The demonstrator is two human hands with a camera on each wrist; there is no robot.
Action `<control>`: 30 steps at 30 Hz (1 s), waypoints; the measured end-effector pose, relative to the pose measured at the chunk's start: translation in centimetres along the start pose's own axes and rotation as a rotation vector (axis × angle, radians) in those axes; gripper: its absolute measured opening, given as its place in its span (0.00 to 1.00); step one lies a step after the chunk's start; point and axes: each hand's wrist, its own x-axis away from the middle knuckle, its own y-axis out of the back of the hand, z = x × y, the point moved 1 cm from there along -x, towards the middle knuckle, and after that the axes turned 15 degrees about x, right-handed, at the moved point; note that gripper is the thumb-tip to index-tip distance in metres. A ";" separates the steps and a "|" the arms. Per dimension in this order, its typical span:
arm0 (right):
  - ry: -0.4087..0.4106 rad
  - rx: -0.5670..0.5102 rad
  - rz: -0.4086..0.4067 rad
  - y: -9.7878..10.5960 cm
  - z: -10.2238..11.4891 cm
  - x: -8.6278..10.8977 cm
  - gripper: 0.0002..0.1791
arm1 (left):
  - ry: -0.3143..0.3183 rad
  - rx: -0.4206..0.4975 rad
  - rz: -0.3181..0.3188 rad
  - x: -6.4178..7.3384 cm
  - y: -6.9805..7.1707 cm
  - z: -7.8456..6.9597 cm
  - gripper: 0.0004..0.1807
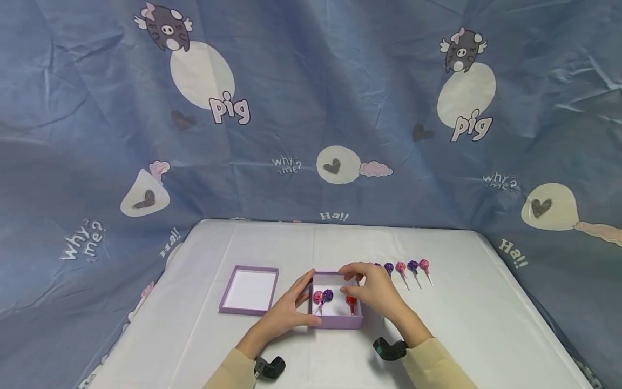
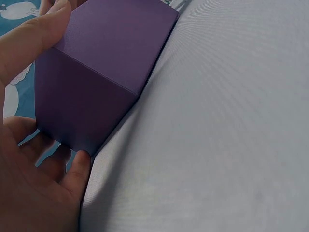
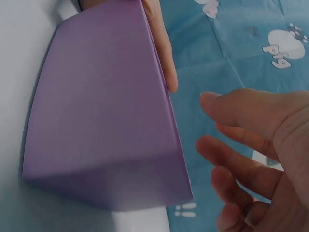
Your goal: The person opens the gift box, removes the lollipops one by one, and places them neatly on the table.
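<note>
A purple box point(image 1: 335, 322) with a white inside stands in front of me on the table. My left hand point(image 1: 288, 312) grips its left side, fingers along the wall and thumb at the front corner. That grip also shows in the left wrist view, where the thumb lies on the edge of the purple box point(image 2: 91, 92). Over the box's right part, my right hand point(image 1: 376, 289) hovers with thumb and fingers apart, holding nothing. Inside lie a pink lollipop point(image 1: 318, 296) and a purple lollipop point(image 1: 328, 295) at the left, and a red lollipop point(image 1: 351, 303) at the right.
Left of the box lies a purple-rimmed lid point(image 1: 250, 290), white side up. Several lollipops point(image 1: 413, 265) lie in a row behind my right hand, one partly hidden by it. A white cloth point(image 1: 194, 324) covers the table; a blue patterned curtain point(image 1: 291, 108) hangs behind.
</note>
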 end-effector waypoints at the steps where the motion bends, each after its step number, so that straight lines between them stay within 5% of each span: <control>1: 0.014 -0.011 0.005 -0.2 0.2 -0.1 0.19 | -0.003 0.002 0.002 0.0 0.0 0.0 0.61; 13: 0.099 -0.028 0.132 -2.6 1.2 -0.8 0.21 | -0.020 0.019 0.021 0.1 0.0 0.4 0.61; 30: 0.157 0.209 0.193 -3.9 2.1 -1.7 0.24 | -0.045 0.009 0.015 0.2 0.1 0.1 0.61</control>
